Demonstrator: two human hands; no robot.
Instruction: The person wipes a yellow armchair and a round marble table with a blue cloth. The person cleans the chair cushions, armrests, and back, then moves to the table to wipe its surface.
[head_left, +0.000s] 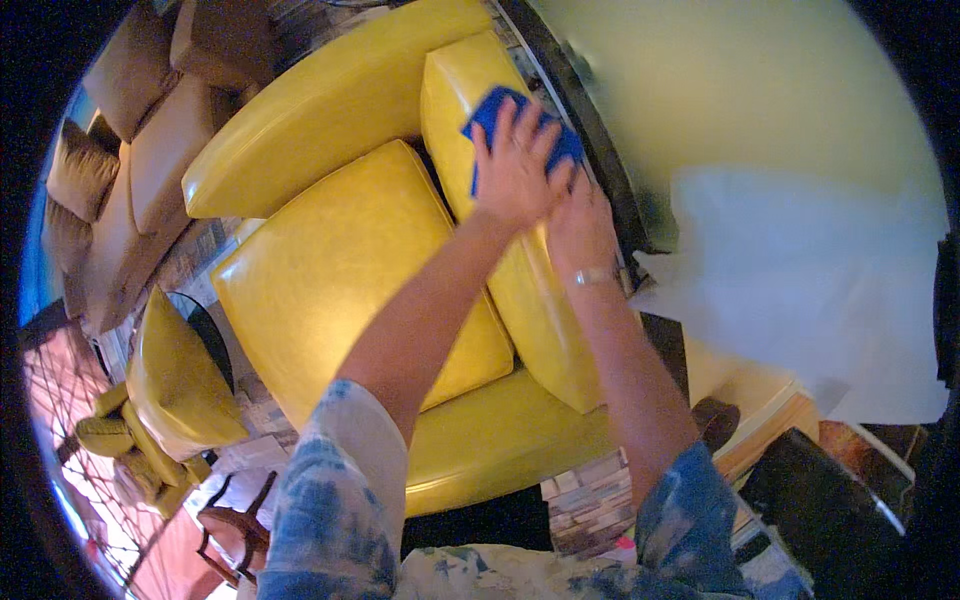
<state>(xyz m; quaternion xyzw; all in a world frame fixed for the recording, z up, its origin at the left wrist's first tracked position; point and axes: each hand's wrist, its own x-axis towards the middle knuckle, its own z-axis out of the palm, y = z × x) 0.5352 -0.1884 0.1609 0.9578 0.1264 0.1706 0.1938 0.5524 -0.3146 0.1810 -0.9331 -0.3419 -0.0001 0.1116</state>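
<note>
A yellow leather-look armchair (315, 300) fills the middle of the view, its back cushion (540, 277) running along the right side. Over the upper part of that cushion lies a blue cloth (499, 112). My left hand (516, 169) presses the cloth against the cushion, fingers spread and slightly blurred. Close beside it, my right hand (583, 225) is at the cloth's lower right edge, its fingertips partly covered by the left hand; whether it grips the cloth is unclear. A pale band (592, 277) circles the right wrist.
A wall (735, 90) rises behind the backrest, with white sheeting (795, 300) at right. Below that are a wooden piece (772, 427) and a black panel (817, 502). A brown sofa (165, 157), a yellow cushion (180, 382) and a wooden chair (232, 525) stand left.
</note>
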